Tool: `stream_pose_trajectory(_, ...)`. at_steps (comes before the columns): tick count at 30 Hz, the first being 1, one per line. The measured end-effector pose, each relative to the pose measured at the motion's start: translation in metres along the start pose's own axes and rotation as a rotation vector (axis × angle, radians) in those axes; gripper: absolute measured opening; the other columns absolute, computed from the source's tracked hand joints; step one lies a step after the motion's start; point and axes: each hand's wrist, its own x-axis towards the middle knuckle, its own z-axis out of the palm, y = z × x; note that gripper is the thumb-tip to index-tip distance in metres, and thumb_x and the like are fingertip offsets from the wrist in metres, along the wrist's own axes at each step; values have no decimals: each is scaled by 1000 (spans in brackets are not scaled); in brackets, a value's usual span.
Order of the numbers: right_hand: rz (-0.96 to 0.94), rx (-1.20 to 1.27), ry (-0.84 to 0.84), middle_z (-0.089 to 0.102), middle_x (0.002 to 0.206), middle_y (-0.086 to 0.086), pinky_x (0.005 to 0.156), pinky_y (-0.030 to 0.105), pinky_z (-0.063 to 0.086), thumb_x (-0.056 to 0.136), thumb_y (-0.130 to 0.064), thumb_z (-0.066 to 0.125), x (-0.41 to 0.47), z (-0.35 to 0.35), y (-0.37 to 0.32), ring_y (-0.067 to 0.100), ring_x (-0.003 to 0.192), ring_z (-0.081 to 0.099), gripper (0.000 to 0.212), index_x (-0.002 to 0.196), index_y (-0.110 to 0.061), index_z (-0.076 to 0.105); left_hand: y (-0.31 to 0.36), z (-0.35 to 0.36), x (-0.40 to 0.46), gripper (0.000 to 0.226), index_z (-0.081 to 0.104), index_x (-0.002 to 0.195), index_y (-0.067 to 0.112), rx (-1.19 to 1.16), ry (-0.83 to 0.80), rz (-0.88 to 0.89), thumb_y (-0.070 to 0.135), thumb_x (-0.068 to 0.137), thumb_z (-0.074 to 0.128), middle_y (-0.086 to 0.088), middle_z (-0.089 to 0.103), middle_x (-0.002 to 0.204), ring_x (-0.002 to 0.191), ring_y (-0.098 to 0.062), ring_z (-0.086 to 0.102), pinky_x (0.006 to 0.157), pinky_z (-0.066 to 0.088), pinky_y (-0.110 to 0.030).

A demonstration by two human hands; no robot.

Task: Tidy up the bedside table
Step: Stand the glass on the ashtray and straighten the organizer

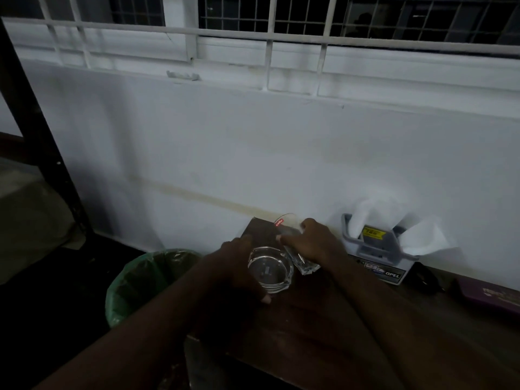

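Note:
A clear glass ashtray sits near the far left corner of the dark wooden bedside table. My left hand wraps around its left side, thumb under its front edge. My right hand grips a clear drinking glass with a small red label near its rim; the glass is tilted, rim toward the wall, base close to the ashtray's right side. Whether the glass base rests on the table I cannot tell.
A grey plastic basket with white tissue and a yellow-labelled pack stands on a box at the back right. A dark purple box lies at the far right. A bin with a green liner stands left of the table, below it.

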Motion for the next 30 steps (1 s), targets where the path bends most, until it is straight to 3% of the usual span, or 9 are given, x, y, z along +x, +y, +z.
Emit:
stream_pose_trajectory(3,-28,6,104,59,128,9,90,36,49,67,-66,67,0,-9,-3,28,114,58,82,129,-15,47,-1,2,11,122,39,133,27,-73,19,15,58,27,89,4,49,135,122,-19,49,99,49,-42)
stream_pose_trajectory(7,-146,140,296,61,118,4,81,31,48,66,-63,70,0,-32,-12,22,103,60,83,130,-18,46,5,7,25,96,47,117,55,-319,64,208,36,36,95,28,53,120,108,6,57,81,49,-8)
stream_pose_trajectory(11,-247,319,340,61,112,-3,80,32,54,63,-57,78,-1,-46,-19,16,97,62,79,128,-22,48,18,14,36,72,56,93,55,-362,156,304,20,43,94,32,56,97,93,24,55,66,46,1)
stream_pose_trajectory(14,-248,433,287,64,111,-5,79,30,55,60,-50,84,-1,-45,-15,14,97,63,73,120,-26,51,25,19,41,63,54,89,51,-348,266,294,32,42,92,18,57,93,92,-2,64,80,58,-25)
stream_pose_trajectory(16,-231,471,246,65,112,-5,83,35,57,58,-48,86,-1,-39,-10,15,99,64,73,118,-28,50,24,25,48,61,52,90,47,-331,300,269,41,41,88,16,55,97,101,-17,61,88,56,-43)
stream_pose_trajectory(19,-212,506,221,67,113,-4,84,36,58,57,-43,88,0,-29,-1,14,99,66,74,118,-27,51,23,30,55,79,54,111,37,-297,318,194,47,40,86,3,56,125,121,-22,52,101,48,-46)
stream_pose_trajectory(21,-208,523,220,67,111,-4,82,33,59,58,-40,89,1,-24,4,12,98,66,72,118,-27,52,23,33,58,103,37,126,35,-318,347,142,51,37,86,-2,53,137,129,-22,48,104,46,-47)
stream_pose_trajectory(24,-215,534,226,68,106,-7,79,29,59,59,-34,89,4,-18,8,8,96,66,65,112,-30,52,20,39,64,113,18,126,42,-330,402,150,56,36,84,-4,60,131,126,-25,52,100,48,-50)
stream_pose_trajectory(30,-211,544,233,67,97,-14,75,26,59,54,-38,89,12,-6,17,5,92,67,62,104,-37,51,22,39,64,102,25,125,36,-305,413,201,57,42,81,-15,59,130,122,-32,54,97,50,-53)
